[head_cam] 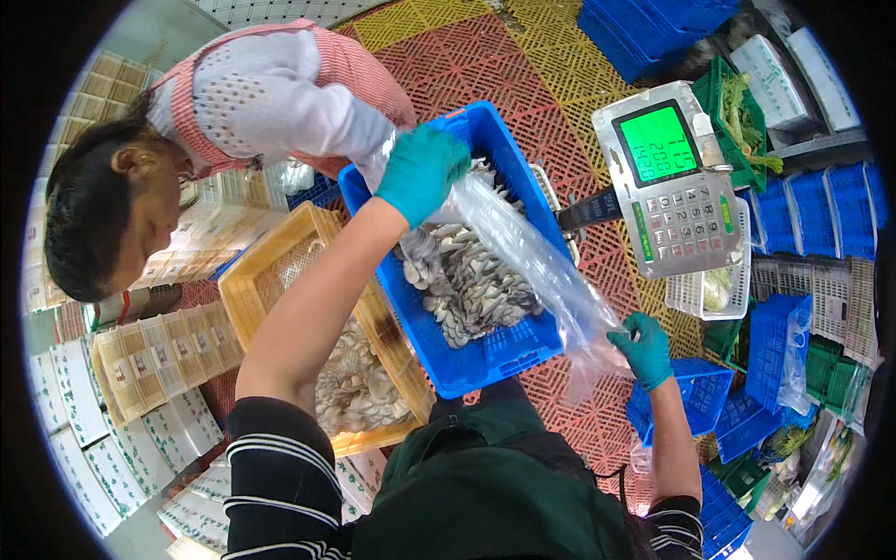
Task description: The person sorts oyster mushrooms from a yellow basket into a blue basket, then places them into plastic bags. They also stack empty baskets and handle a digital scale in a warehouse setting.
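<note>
A long clear plastic bag (518, 238) stretches slantwise over a blue plastic crate (483, 378). My left hand (423, 171), in a green rubber glove and slightly blurred, grips its upper end above the crate. At the other end, past the crate's right side, my gloved right hand (642, 348) pinches the bag's loose edge between thumb and fingers. Grey-capped oyster mushrooms (476, 287) are heaped in the crate, partly hidden under the bag. A co-worker's gloved hand (421, 253) reaches in among them, below my left hand.
A co-worker (280, 105) leans in from the left. Beside the crate sits a yellow crate (392, 357) of pale mushrooms. An electronic scale (665, 175) with a lit display stands to the right. Stacked blue crates (819, 210) and white cartons (133, 448) line the sides.
</note>
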